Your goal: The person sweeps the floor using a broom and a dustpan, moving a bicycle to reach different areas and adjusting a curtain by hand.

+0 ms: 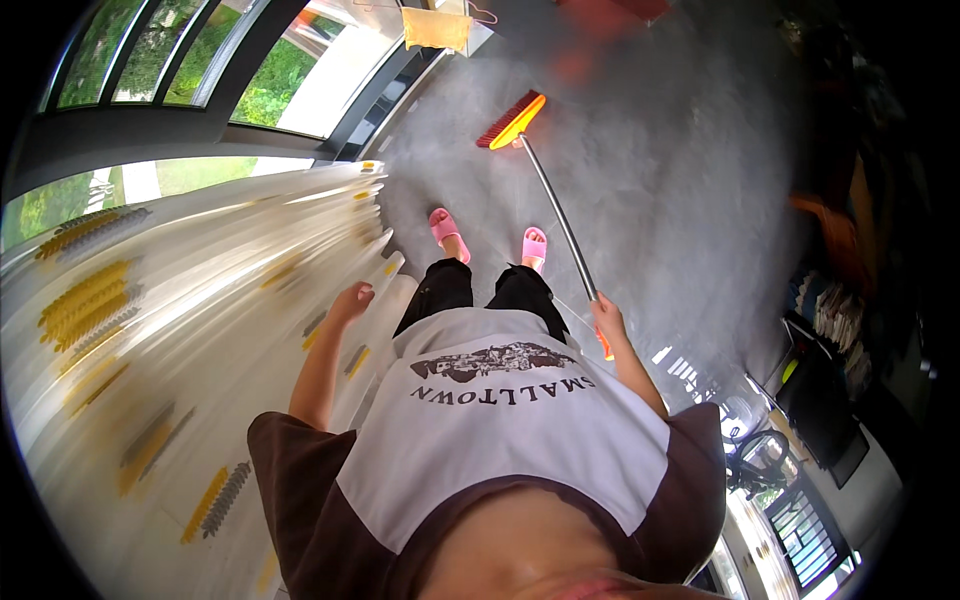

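Observation:
My right hand (607,314) is wrapped round the upper part of a broom (558,208). The broom has a grey metal stick, and the orange end of its handle pokes out below my fingers. Ahead of my feet, its orange head (518,121) with dark red bristles lies tilted on the grey floor. My left hand (352,301) hangs at my left side with its fingers curled in and nothing visible in them. It is close to a sheer white curtain (200,330) with yellow and grey leaf patterns; whether it touches the cloth I cannot tell.
Pink slippers (449,234) are on my feet on the smooth grey floor (660,200). Large windows (285,80) stand beyond the curtain on the left. A yellow cloth (437,30) hangs at the top. Dark furniture and piled items (830,310) line the right, with a bicycle (760,460) lower down.

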`<state>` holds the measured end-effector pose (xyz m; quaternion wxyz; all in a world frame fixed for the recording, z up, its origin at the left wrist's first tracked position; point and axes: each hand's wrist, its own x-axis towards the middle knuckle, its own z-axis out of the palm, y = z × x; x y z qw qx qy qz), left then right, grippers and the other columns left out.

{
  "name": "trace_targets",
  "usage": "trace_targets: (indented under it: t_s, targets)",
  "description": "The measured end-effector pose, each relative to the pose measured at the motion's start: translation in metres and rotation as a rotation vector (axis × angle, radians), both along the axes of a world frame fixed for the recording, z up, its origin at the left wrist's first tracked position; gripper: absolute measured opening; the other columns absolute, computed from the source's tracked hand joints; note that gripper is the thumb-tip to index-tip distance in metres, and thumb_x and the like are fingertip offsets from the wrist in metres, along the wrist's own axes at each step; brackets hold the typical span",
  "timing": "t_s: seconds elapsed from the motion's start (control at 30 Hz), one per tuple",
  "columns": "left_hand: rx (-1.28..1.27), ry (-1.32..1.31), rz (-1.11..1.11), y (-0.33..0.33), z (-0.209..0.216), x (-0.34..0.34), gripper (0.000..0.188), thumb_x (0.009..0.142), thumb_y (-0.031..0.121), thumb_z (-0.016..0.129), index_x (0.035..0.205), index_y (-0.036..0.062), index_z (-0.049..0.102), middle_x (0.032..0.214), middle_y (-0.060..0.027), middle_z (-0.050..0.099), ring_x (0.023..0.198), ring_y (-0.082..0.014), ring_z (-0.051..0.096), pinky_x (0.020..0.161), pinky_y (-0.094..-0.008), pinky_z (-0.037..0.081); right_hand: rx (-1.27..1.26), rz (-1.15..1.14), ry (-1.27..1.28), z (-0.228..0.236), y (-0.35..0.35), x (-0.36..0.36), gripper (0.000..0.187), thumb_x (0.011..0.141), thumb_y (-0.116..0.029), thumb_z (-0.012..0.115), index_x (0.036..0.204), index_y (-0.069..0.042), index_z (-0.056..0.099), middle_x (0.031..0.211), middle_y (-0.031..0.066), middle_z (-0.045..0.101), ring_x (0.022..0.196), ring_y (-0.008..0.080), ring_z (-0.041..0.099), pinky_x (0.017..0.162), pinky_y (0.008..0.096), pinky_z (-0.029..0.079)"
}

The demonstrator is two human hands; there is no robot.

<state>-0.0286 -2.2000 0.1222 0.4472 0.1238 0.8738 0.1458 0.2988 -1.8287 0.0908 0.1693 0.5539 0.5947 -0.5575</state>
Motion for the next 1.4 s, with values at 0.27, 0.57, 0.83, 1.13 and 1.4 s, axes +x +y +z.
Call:
trace_targets:
  t_s: [0.27, 0.57, 0.83, 1.13, 1.4]
  targets:
    - [-0.107, -0.126, 0.04, 0.002, -0.015, 0.062, 0.026, 0.075, 0.025, 0.046, 0.093, 0.0064, 0.051, 0.089, -0.0104, 0.055, 0.085, -0.0205, 0.051, 0.072, -0.0297, 0.04, 0.103, 0.372, -0.191, 0.095, 0.038, 0.008, 0.04, 0.074, -0.026, 0.047, 0.11, -0.012, 0.041, 0.065, 0.0116, 0.055, 0.053, 0.0205, 0.053, 0.052, 0.0294, 0.042]
    - [0.135, -0.206, 0.37, 0.033, -0.058, 0.181, 0.024, 0.076, 0.019, 0.045, 0.093, 0.0029, 0.049, 0.085, -0.009, 0.054, 0.075, -0.0174, 0.051, 0.065, -0.0269, 0.041, 0.044, 1.032, 0.051, 0.055, 0.105, -0.103, 0.032, 0.075, -0.024, 0.044, 0.105, -0.014, 0.046, 0.051, 0.0055, 0.046, 0.037, 0.0145, 0.042, 0.037, 0.0303, 0.036]
    - [0.196, -0.319, 0.68, 0.019, -0.093, 0.32, 0.021, 0.075, 0.016, 0.047, 0.091, 0.0019, 0.05, 0.083, -0.0083, 0.055, 0.079, -0.0156, 0.052, 0.068, -0.0241, 0.039, 0.136, 1.347, -0.104, 0.031, 0.14, -0.196, 0.035, 0.073, -0.024, 0.042, 0.107, -0.02, 0.046, 0.058, 0.0031, 0.049, 0.043, 0.0127, 0.043, 0.039, 0.0273, 0.038]
    - [0.079, -0.319, 0.659, -0.004, -0.123, 0.36, 0.023, 0.075, 0.016, 0.047, 0.092, 0.001, 0.049, 0.087, -0.0095, 0.055, 0.081, -0.0161, 0.051, 0.07, -0.0236, 0.039, 0.47, 1.22, -0.212, 0.05, 0.263, -0.184, 0.036, 0.07, -0.025, 0.044, 0.105, -0.021, 0.048, 0.075, 0.0071, 0.055, 0.057, 0.0174, 0.051, 0.05, 0.0303, 0.041]
    - [0.169, -0.234, 0.61, 0.061, -0.038, 0.28, 0.021, 0.078, 0.019, 0.045, 0.091, 0.003, 0.048, 0.077, -0.0041, 0.053, 0.069, -0.0119, 0.051, 0.058, -0.0234, 0.042, 0.39, 0.908, -0.29, 0.061, 0.375, -0.101, 0.026, 0.069, -0.023, 0.041, 0.088, -0.01, 0.053, 0.052, 0.0018, 0.042, 0.041, 0.0114, 0.04, 0.036, 0.0269, 0.034]
